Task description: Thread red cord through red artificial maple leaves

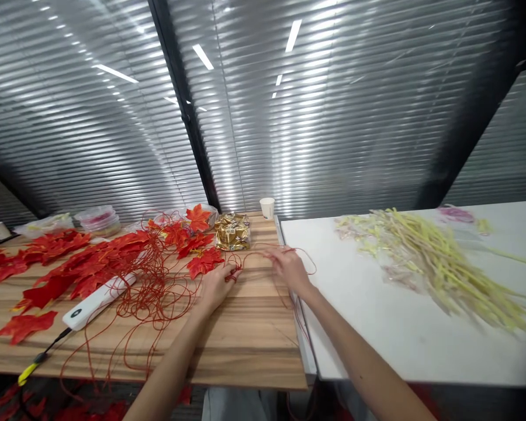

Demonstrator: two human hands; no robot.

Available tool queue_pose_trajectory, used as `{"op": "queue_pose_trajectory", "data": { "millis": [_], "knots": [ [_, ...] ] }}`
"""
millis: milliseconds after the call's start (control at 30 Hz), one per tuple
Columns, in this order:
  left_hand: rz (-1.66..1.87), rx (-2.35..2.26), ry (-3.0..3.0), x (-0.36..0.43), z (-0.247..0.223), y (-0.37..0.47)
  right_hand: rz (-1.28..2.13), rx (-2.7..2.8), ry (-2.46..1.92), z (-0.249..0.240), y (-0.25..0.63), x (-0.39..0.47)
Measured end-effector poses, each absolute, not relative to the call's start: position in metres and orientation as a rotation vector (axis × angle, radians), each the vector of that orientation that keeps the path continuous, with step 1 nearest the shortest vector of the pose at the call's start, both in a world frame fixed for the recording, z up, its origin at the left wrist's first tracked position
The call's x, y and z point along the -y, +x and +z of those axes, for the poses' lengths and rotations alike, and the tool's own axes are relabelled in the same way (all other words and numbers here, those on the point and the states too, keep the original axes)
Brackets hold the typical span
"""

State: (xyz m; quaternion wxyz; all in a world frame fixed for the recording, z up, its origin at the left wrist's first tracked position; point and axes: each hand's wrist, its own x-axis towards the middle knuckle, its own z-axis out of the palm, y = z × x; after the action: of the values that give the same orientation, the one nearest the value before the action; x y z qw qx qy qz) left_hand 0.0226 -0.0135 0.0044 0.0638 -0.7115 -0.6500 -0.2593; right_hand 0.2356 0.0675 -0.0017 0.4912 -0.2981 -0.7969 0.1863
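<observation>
Over the wooden table, my left hand is closed on a small bunch of red cord. To its right, my right hand pinches a strand of the same cord, which runs between both hands and loops out over the white table's edge. A large tangle of red cord lies left of my left hand, with strands hanging past the table's front edge. Red fabric maple leaves rest just beyond my left hand. Behind the hands sits a crinkled gold packet.
A white power strip lies at left among more red leaves. Clear round containers and a paper cup stand at the back. On the adjoining white table lies a bundle of yellow-green stems. Blinds rise behind.
</observation>
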Motion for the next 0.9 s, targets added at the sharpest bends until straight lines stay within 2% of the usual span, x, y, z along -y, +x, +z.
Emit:
{"op": "queue_pose_trajectory", "data": {
  "millis": [167,400,633,733,900],
  "knots": [
    [-1.038,1.882,-2.316,0.012,0.003,0.030,0.522,2.176,-0.720,-0.007,0.215,-0.048],
    [-1.349,1.811,-2.533,0.015,0.004,0.045,0.994,2.252,-0.555,0.001,0.216,-0.047],
    [-1.428,1.884,-2.615,0.016,0.007,0.046,1.273,2.171,-0.459,0.004,0.217,-0.046],
    [-1.449,1.904,-2.638,0.016,0.009,0.046,1.273,2.178,-0.459,0.003,0.219,-0.048],
    [-1.478,1.961,-2.583,0.016,0.009,0.045,1.004,2.154,-0.587,-0.003,0.218,-0.052]
  ]
}}
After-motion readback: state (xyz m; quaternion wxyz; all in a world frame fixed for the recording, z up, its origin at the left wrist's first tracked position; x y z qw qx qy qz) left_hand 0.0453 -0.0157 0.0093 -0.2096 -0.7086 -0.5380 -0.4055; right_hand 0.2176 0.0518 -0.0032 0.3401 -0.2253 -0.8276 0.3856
